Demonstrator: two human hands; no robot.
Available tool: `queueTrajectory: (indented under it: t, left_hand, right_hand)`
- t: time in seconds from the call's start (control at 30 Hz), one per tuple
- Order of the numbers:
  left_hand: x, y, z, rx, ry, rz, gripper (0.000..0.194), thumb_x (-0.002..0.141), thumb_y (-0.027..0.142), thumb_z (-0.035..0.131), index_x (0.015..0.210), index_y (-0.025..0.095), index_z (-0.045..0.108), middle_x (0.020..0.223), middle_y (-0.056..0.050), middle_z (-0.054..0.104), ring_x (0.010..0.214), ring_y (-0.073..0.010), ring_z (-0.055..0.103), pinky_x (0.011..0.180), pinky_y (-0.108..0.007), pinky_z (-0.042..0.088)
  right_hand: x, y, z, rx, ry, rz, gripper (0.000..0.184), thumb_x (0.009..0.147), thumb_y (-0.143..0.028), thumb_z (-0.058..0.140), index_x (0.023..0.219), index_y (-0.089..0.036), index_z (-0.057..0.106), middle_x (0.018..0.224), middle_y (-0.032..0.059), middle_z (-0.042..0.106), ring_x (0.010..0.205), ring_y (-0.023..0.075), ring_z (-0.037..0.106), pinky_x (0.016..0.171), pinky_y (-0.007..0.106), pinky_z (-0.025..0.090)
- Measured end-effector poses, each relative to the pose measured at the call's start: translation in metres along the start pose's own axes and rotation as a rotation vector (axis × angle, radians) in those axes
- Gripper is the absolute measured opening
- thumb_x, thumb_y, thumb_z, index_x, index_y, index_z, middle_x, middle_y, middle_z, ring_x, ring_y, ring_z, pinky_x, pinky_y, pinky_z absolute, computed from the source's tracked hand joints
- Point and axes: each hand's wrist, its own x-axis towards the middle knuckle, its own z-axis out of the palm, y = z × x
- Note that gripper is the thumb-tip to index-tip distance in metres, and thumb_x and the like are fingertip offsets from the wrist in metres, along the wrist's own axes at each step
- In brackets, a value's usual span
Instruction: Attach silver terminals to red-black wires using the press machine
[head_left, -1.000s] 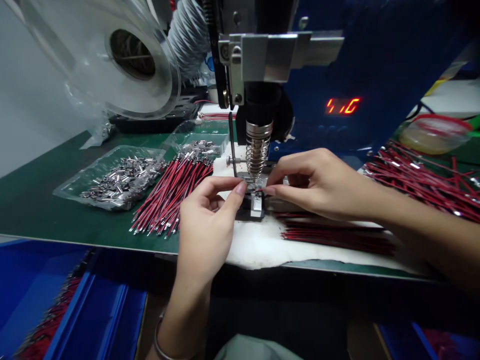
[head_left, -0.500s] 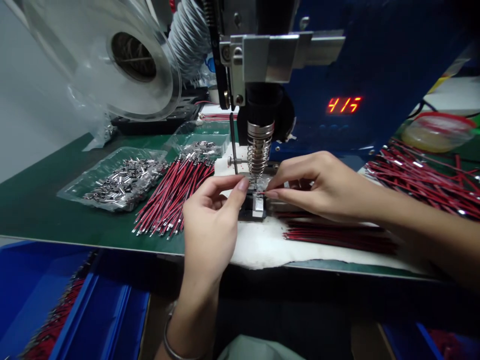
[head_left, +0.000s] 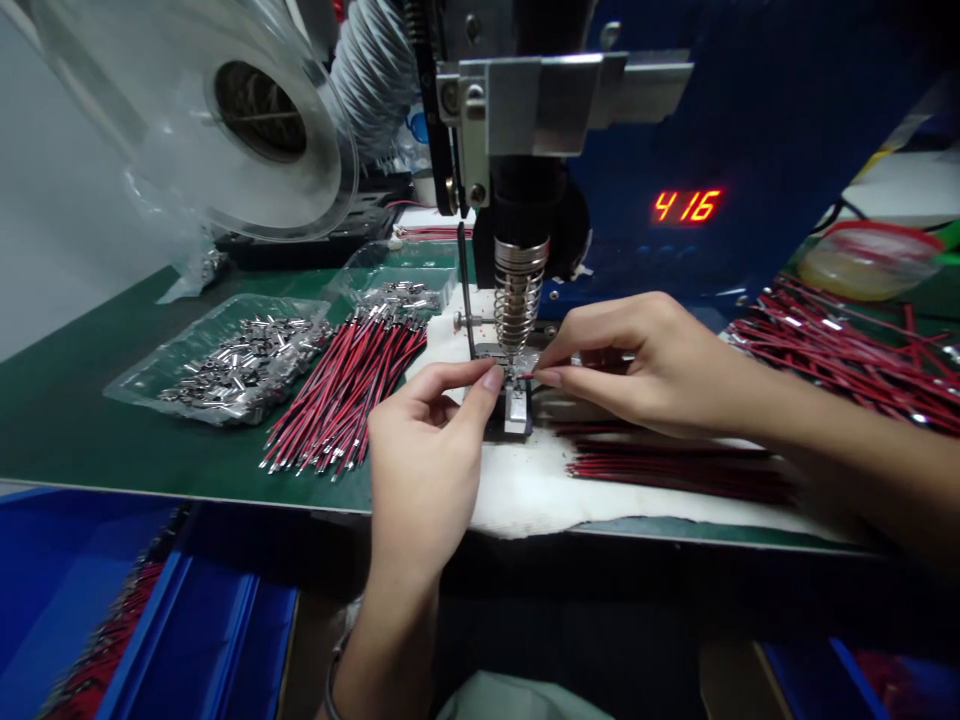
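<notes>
1. The display (head_left: 686,206) now reads 416, where it read 415 in the previous picture. The right hand (head_left: 660,365) sits slightly higher and farther right, and the left hand (head_left: 427,450) has edged a little rightward toward the metal block (head_left: 517,408).
2. The right fingers (head_left: 550,376) are closed in a narrow pinch on a thin red wire (head_left: 528,376). The wire's visible end lies just above the block, below the coil spring (head_left: 517,285) of the blue machine (head_left: 750,120).
3. The left fingers (head_left: 493,378) are drawn together, thumb against forefinger, just left of the block. Whether they grip a small part cannot be told.
4. Left of the hands, on the green desk (head_left: 180,450), a clear tray (head_left: 142,385) holds many shiny metal pieces (head_left: 247,360). Beside it lies a bundle of red and black wires (head_left: 345,395) with metal tips.
5. Below the right hand, a row of wires (head_left: 675,470) rests on white cloth (head_left: 517,500).
6. A larger wire pile (head_left: 847,350) lies at the far right, near a red-rimmed clear container (head_left: 866,262).
</notes>
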Motion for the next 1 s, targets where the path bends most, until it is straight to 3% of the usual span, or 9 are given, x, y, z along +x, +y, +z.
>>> queueTrajectory:
  t: [0.27, 0.53, 0.7, 0.8, 1.0]
  left_hand:
    - [-0.0005, 0.0028, -0.0001, 0.013, -0.012, -0.006, 0.021, 0.080, 0.038, 0.073, 0.092, 0.021, 0.077, 0.059, 0.001, 0.052, 0.048, -0.0071, 0.034, 0.044, -0.021, 0.025]
    - [0.0001, 0.0031, 0.0031, 0.008, 0.005, -0.001, 0.023, 0.081, 0.041, 0.071, 0.093, 0.022, 0.075, 0.060, -0.001, 0.057, 0.060, -0.0157, 0.058, 0.053, -0.024, 0.042]
    - [0.0012, 0.0024, 0.0041, -0.022, 0.013, 0.029, 0.025, 0.080, 0.040, 0.072, 0.092, 0.018, 0.073, 0.077, -0.005, 0.068, 0.071, -0.0167, 0.063, 0.057, -0.023, 0.047]
    - [0.0018, 0.0018, 0.0039, -0.057, 0.030, 0.013, 0.026, 0.078, 0.040, 0.075, 0.092, 0.018, 0.071, 0.083, -0.005, 0.070, 0.063, -0.0125, 0.059, 0.050, -0.021, 0.041]
    - [0.0012, 0.0010, 0.0041, -0.080, 0.030, -0.006, 0.024, 0.077, 0.039, 0.076, 0.089, 0.019, 0.073, 0.074, -0.002, 0.067, 0.046, -0.0053, 0.035, 0.043, -0.022, 0.025]
  right_hand:
    - [0.0000, -0.0024, 0.0004, -0.017, -0.014, -0.018, 0.015, 0.090, -0.021, 0.060, 0.091, -0.016, 0.075, 0.086, 0.0043, 0.071, 0.073, 0.0147, 0.063, 0.067, 0.027, 0.044]
    - [-0.0001, -0.0021, 0.0045, -0.055, 0.030, -0.018, 0.016, 0.090, -0.022, 0.061, 0.090, -0.016, 0.075, 0.082, 0.0049, 0.071, 0.070, 0.0148, 0.062, 0.065, 0.027, 0.043]
    - [-0.0009, -0.0032, 0.0054, -0.041, 0.044, -0.014, 0.015, 0.089, -0.022, 0.062, 0.088, -0.016, 0.075, 0.081, 0.0049, 0.071, 0.069, 0.0156, 0.062, 0.065, 0.028, 0.044]
    - [0.0000, -0.0033, 0.0060, -0.036, 0.052, -0.020, 0.014, 0.088, -0.022, 0.062, 0.088, -0.016, 0.075, 0.082, 0.0054, 0.071, 0.070, 0.0160, 0.063, 0.065, 0.028, 0.044]
    - [0.0001, -0.0036, 0.0068, -0.026, 0.063, -0.024, 0.014, 0.089, -0.022, 0.062, 0.088, -0.017, 0.075, 0.082, 0.0047, 0.071, 0.070, 0.0156, 0.062, 0.065, 0.028, 0.044]
